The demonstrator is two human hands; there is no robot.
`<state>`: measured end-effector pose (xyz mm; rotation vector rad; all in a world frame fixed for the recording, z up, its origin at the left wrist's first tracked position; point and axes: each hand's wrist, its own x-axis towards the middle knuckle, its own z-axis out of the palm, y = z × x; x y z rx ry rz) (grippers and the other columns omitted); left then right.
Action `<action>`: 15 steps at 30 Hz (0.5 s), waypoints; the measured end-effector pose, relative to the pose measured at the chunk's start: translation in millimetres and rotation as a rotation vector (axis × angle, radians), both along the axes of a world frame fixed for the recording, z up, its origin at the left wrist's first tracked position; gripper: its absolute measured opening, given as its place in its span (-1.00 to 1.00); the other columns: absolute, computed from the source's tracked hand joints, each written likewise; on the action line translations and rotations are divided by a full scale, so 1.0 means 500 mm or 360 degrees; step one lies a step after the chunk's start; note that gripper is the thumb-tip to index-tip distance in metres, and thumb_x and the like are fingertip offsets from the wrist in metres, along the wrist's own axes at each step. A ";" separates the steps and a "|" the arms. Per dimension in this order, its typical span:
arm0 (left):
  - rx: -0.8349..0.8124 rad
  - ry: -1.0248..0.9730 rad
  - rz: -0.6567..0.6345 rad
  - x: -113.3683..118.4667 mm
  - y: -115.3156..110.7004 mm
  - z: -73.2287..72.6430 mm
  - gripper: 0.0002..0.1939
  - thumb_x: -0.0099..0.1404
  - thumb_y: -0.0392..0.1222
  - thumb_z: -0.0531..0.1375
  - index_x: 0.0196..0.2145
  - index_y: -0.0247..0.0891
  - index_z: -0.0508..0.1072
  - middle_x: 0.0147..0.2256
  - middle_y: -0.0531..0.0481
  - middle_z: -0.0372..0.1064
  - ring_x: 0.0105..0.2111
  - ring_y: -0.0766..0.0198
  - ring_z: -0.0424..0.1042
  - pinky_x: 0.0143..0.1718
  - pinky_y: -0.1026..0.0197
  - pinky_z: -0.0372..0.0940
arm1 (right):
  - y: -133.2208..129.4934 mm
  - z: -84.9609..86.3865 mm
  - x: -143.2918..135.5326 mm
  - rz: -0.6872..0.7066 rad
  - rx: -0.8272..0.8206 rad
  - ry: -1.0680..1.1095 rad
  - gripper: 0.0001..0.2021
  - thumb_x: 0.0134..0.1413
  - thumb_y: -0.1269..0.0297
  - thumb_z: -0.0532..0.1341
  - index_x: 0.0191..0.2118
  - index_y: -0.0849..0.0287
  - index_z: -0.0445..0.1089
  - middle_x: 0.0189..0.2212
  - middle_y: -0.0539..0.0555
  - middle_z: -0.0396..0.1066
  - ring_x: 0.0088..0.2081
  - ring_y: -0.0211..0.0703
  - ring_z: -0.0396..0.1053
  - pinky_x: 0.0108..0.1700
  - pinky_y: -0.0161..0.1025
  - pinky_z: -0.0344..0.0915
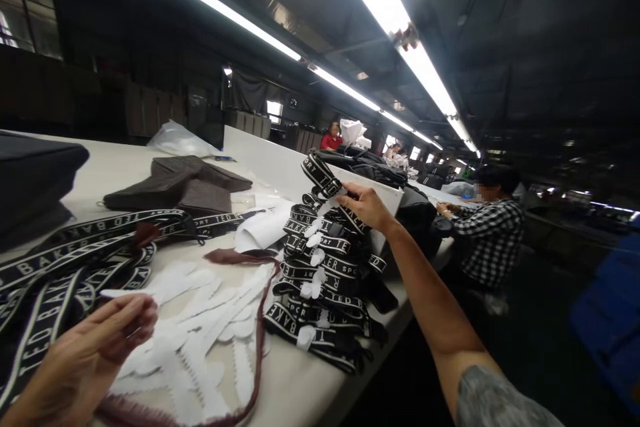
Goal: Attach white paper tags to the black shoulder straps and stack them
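Note:
My right hand (367, 207) is closed on a rolled black strap (320, 173) with white lettering and a buckle, at the top of a stack of strap bundles (320, 273) with white paper bands. My left hand (107, 340) is closed, fingertips pinched on a thin white strip (120, 293), at the lower left. Beside it lie several white paper strips (195, 320) on the table, partly ringed by a brown fabric strip (261, 333). Loose lettered straps (50, 287) lie in a heap at the left.
Dark brown fabric pieces (175, 183), a plastic bag (183, 140) and a black bag (40, 167) lie on the table (295, 373). A white partition (280, 160) stands behind the stack. A person in a checked shirt (487, 240) works at the right.

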<state>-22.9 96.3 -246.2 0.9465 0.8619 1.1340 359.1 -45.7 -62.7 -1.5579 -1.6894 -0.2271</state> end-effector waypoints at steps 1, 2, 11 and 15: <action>0.0018 -0.0006 -0.0029 -0.003 0.002 -0.005 -0.51 -0.38 0.02 0.54 -0.41 -0.07 0.59 -0.43 0.19 0.50 -0.36 0.31 0.42 -0.38 0.42 0.44 | 0.004 -0.012 0.013 -0.0020 -0.0109 -0.0056 -0.62 0.28 0.15 0.12 0.15 0.12 0.38 -0.02 0.03 0.48 0.04 -0.08 0.40 0.12 -0.18 0.29; 0.0027 -0.0004 -0.0040 -0.006 0.004 -0.011 -0.52 -0.37 0.03 0.54 -0.41 -0.06 0.59 -0.42 0.20 0.51 -0.36 0.32 0.42 -0.38 0.43 0.44 | 0.013 -0.026 0.025 -0.0114 -0.0216 -0.0131 -0.63 0.30 0.15 0.09 0.12 0.11 0.40 -0.05 0.02 0.50 0.01 -0.10 0.42 0.08 -0.21 0.31; -0.0192 -0.0063 0.0013 0.000 -0.006 0.016 -0.58 -0.40 -0.17 0.49 -0.45 -0.15 0.57 -0.46 0.11 0.49 -0.41 0.33 0.39 -0.47 0.46 0.42 | 0.116 -0.112 0.019 -0.0803 -0.0418 -0.0660 -0.75 0.27 0.16 0.13 -0.11 0.08 0.51 -0.02 0.18 0.38 0.06 0.02 0.28 0.06 -0.13 0.20; -0.0264 -0.0129 0.0014 -0.004 -0.013 0.041 -0.64 -0.38 -0.23 0.44 -0.49 -0.20 0.56 -0.47 0.05 0.48 -0.43 0.33 0.38 -0.50 0.46 0.40 | 0.124 -0.112 0.008 -0.0773 -0.0513 -0.0811 -0.74 0.28 0.26 0.10 -0.02 0.11 0.46 -0.04 0.21 0.37 0.02 0.03 0.29 0.06 -0.08 0.20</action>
